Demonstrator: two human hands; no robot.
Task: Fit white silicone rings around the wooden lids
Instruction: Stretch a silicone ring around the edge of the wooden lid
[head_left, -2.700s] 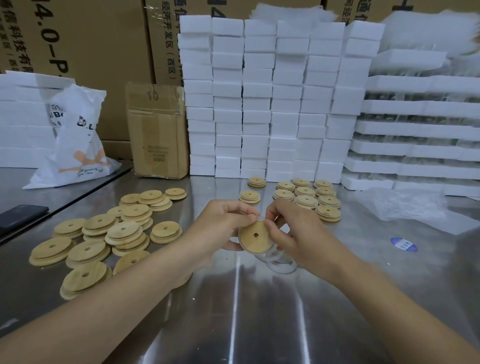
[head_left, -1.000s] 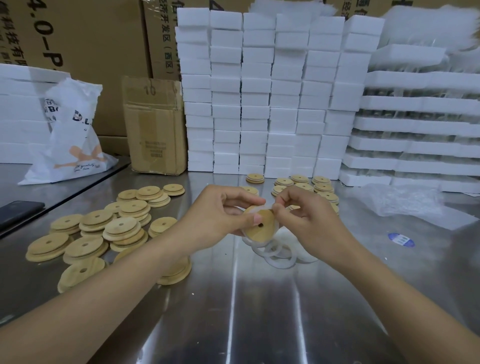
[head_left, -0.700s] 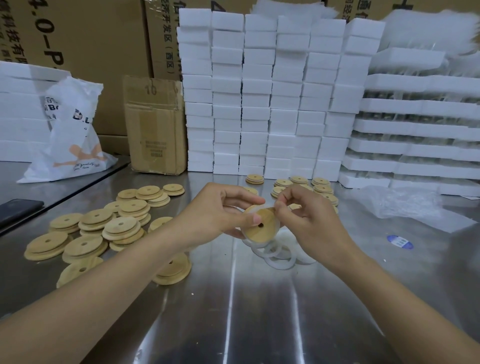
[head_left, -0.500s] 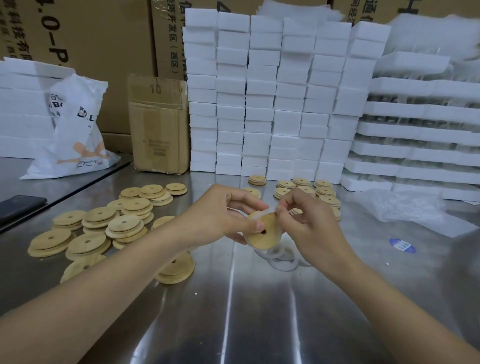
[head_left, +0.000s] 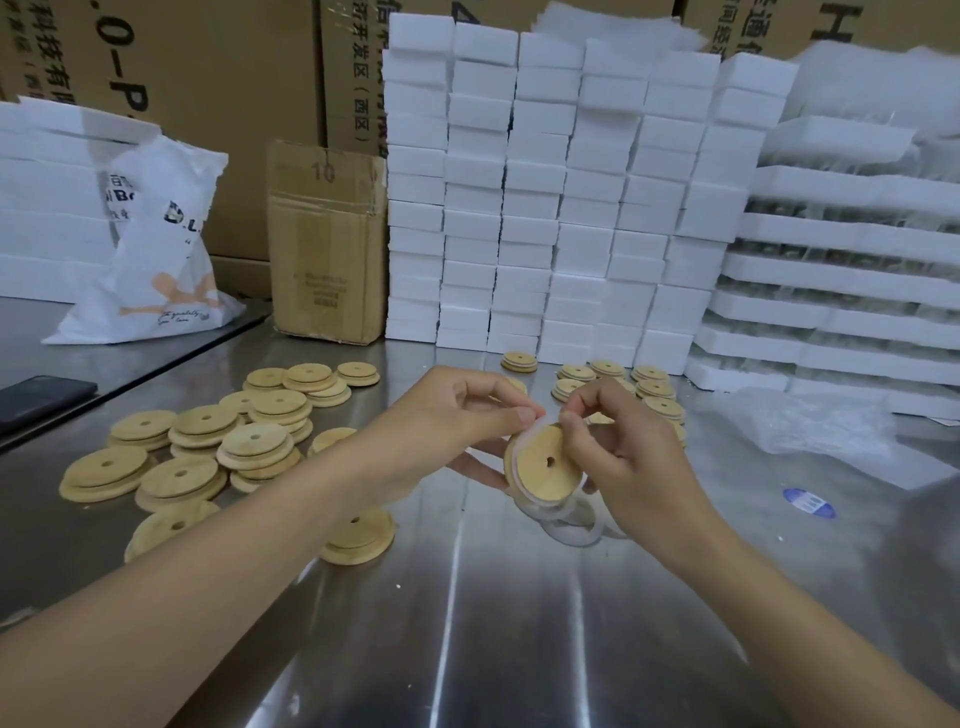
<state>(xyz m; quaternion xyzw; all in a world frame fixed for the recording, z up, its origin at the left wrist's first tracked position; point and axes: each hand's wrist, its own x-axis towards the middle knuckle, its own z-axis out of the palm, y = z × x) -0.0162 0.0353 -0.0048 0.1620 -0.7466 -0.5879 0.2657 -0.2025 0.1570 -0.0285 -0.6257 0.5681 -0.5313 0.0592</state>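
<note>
Fitting under way at frame centre: I see the left hand (head_left: 457, 415) pinching one wooden lid (head_left: 543, 465) by its rim, tilted above the counter (head_left: 493, 623). The right hand (head_left: 628, 462) curls its fingers (head_left: 574, 434) onto the white silicone ring (head_left: 517, 439) at the lid's upper edge. The ring looks only partly seated. Loose rings (head_left: 571, 532) lie just below the hands. I judge the task far from done. A large pile of bare lids (head_left: 218, 447) waits at left, and a smaller group of lids (head_left: 647, 389) behind the hands may be ringed, though too small to tell. Foam blocks (head_left: 545, 182), a cardboard box (head_left: 324, 244), a white bag (head_left: 156, 249) and plastic film (head_left: 810, 426) line the back. Nothing crowds the hands.
</note>
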